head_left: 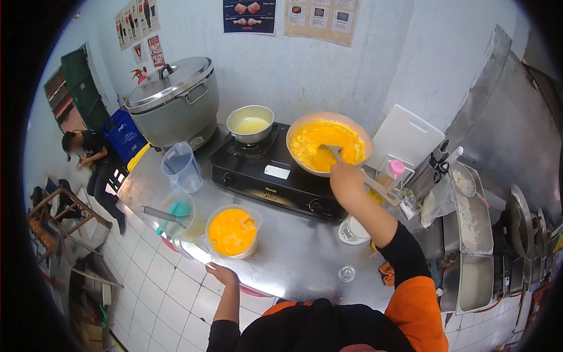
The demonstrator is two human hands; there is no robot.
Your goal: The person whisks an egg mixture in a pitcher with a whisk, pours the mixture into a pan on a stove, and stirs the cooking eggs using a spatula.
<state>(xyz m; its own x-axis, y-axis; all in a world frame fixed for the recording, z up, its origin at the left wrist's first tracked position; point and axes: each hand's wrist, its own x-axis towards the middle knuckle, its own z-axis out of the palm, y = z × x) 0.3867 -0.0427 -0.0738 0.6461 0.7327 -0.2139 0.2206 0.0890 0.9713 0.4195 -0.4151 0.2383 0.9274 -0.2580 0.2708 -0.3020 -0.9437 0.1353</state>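
My right hand (347, 178) is closed round the handle of a spatula (332, 150), whose grey head rests in yellow egg (319, 138) in a frying pan (368, 149). The egg looks partly set, with paler lumps at the left. The pan sits on the right burner of a black gas stove (267, 190). Low at the table's front edge, my left hand (223, 274) holds nothing, its fingers stretched out. Just above it stands a clear plastic jug of beaten egg (233, 232). Beside that, a whisk (167, 215) leans in another clear container.
A pot of yellowish liquid (251, 123) occupies the left burner. Behind the stove's left side stands a large rice cooker (176, 105). A kitchen scale (354, 231), a pink-capped bottle (396, 170) and metal trays (474, 281) are on the right. A person (94, 158) sits far left.
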